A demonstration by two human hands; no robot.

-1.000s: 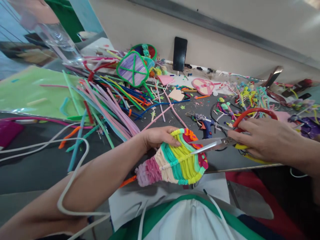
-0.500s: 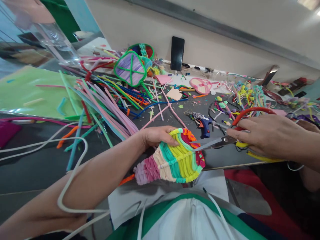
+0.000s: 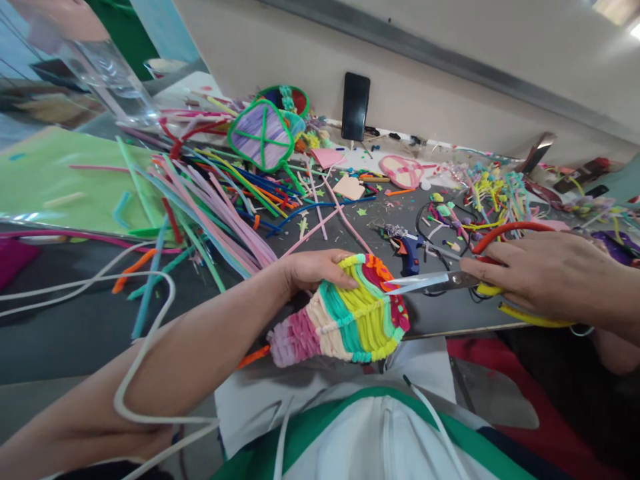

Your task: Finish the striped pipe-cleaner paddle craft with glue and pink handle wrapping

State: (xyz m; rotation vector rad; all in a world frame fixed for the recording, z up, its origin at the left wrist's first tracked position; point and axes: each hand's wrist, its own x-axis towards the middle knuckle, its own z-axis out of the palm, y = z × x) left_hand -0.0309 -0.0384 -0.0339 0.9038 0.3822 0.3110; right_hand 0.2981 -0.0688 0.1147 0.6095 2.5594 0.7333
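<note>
My left hand (image 3: 327, 270) is closed on the upper left edge of a striped pipe-cleaner craft piece (image 3: 345, 319), thumb on top. The piece has yellow, teal, cream and mauve bands, with a dark red and orange end towards the right. In my right hand (image 3: 535, 267) is a pair of scissors (image 3: 453, 281) with a red upper handle loop. Their blades point left, close together, with the tips over the red and orange end of the piece. Whether the tips touch it I cannot tell. An orange pipe cleaner (image 3: 253, 357) sticks out near the mauve end.
Loose pipe cleaners (image 3: 225, 213) lie in a heap on the left of the dark table. A blue glue gun (image 3: 411, 255) lies just beyond the scissors. A phone (image 3: 355, 107) leans on the back wall. A white cable (image 3: 125, 367) crosses in front of my left forearm.
The scissors have moved slightly to the right with my right hand, and their blades, apart before, are now nearly together. My left hand and the craft piece have hardly moved.
</note>
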